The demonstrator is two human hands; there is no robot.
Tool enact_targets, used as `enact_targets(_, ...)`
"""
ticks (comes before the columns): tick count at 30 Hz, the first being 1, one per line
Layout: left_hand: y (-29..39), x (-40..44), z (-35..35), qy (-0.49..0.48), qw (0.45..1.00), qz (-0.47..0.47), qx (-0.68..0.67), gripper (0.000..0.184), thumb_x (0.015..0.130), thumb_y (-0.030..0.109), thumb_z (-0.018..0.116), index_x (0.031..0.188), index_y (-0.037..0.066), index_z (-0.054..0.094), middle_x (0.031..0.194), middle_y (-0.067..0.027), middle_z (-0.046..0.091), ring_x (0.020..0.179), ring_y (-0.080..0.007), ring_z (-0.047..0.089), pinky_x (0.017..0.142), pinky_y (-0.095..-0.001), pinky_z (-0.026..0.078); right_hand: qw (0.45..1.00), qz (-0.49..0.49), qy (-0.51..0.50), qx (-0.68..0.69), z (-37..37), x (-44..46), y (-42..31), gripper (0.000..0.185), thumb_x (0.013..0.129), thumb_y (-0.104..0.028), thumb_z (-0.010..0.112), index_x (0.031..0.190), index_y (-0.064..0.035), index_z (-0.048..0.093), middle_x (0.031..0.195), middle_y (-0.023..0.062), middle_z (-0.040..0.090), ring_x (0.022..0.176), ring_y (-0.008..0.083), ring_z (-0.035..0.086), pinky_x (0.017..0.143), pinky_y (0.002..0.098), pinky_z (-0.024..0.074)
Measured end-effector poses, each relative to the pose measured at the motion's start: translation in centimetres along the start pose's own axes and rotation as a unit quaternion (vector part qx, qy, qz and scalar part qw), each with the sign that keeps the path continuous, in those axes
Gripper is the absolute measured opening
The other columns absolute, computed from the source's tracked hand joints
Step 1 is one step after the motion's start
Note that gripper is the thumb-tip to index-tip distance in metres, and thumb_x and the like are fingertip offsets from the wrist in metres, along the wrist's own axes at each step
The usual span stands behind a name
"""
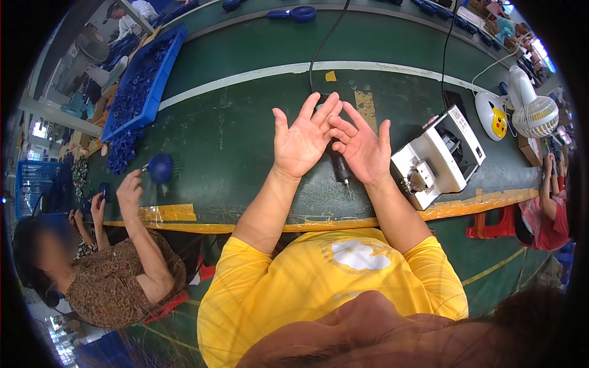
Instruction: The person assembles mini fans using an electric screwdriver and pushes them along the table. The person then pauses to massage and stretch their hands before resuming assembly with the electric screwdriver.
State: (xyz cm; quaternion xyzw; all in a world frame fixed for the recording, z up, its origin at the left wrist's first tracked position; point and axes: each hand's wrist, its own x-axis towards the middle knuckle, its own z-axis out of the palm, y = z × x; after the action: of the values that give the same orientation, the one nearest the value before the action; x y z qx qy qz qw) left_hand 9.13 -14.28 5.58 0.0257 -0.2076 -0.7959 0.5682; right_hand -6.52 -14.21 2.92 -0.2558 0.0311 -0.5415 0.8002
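Both hands are held palm up over the green workbench [221, 135], with their fingertips overlapping. My left hand [302, 142] is open, its thumb spread outward and nothing on its palm. Beside it, my right hand [368, 148] is open too, fingers slightly curled and palm bare. Between and partly behind them is a black electric screwdriver [340, 167], its bit pointing toward me; its upper part is hidden by the fingers. A white machine with a metal mechanism [437, 161] stands just right of my right hand.
A blue tray [161, 80] of small blue parts lies at left, with more parts spilling beside it. A co-worker's hand [129, 193] is near a blue handheld fan [161, 168]. At right stand a white fan [534, 113] and a Pikachu-marked white device [491, 116]. Cables hang overhead.
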Motion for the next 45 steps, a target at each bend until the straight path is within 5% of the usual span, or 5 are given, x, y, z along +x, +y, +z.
enact_targets(10, -0.1, 0.0, -0.8, -0.042, 0.999, -0.008, 0.025, 0.069, 0.093, 0.058, 0.032, 0.142, 0.008, 0.033, 0.149, -0.0220, 0.022, 0.138, -0.0335, 0.024, 0.104, -0.0407, 0.030, 1.000, -0.001, 0.005, -0.008, 0.0, -0.1, 0.1, 0.086, 0.090, -0.065, 0.034, 0.143, 0.0010, 0.021, 0.113, 0.0161, 0.059, 0.101, 0.0228, 0.059, 0.079, 0.0340, 0.0492)
enact_targets(19, -0.3, 0.0, -1.1, -0.066, 0.997, -0.022, 0.042, 0.062, 0.097, 0.051, 0.029, 0.141, 0.007, 0.035, 0.144, -0.0269, 0.031, 0.135, -0.0364, 0.031, 0.107, -0.0418, 0.028, 0.998, 0.014, 0.039, -0.055, -0.1, -0.2, 0.2, 0.055, 0.085, -0.018, 0.060, 0.132, -0.0010, 0.039, 0.093, 0.0033, 0.055, 0.089, 0.0148, 0.054, 0.073, 0.0295, 0.0474)
enact_targets(45, -0.5, -0.2, -1.0, -0.059, 0.996, -0.025, 0.057, 0.068, 0.095, 0.056, 0.028, 0.141, 0.006, 0.033, 0.141, -0.0299, 0.033, 0.132, -0.0394, 0.033, 0.111, -0.0443, 0.022, 0.998, 0.013, 0.034, -0.049, 0.2, -0.1, 0.2, 0.037, 0.084, -0.014, 0.059, 0.118, -0.0044, 0.048, 0.083, -0.0026, 0.048, 0.080, 0.0099, 0.049, 0.069, 0.0266, 0.0441)
